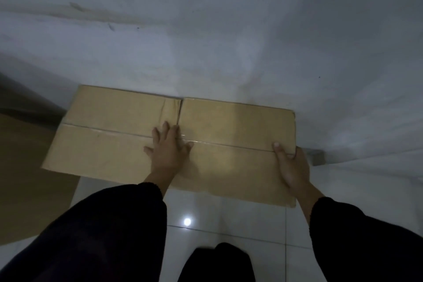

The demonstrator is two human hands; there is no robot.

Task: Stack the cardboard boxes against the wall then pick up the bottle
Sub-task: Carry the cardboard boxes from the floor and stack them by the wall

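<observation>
A closed brown cardboard box (109, 130) with taped flaps stands against the white wall (206, 41), its top facing me. My left hand (169, 147) lies flat on the middle of the top, fingers spread over the tape seam. My right hand (291, 167) grips the box's right edge, thumb on top and fingers round the side. Both arms wear dark sleeves. No bottle is in view.
A second brown cardboard surface (25, 178) lies lower at the left, partly under the box. White glossy floor tiles (229, 220) run below, with a light's reflection. A small grey object (317, 157) sits at the wall base to the right. My dark-clothed legs fill the bottom.
</observation>
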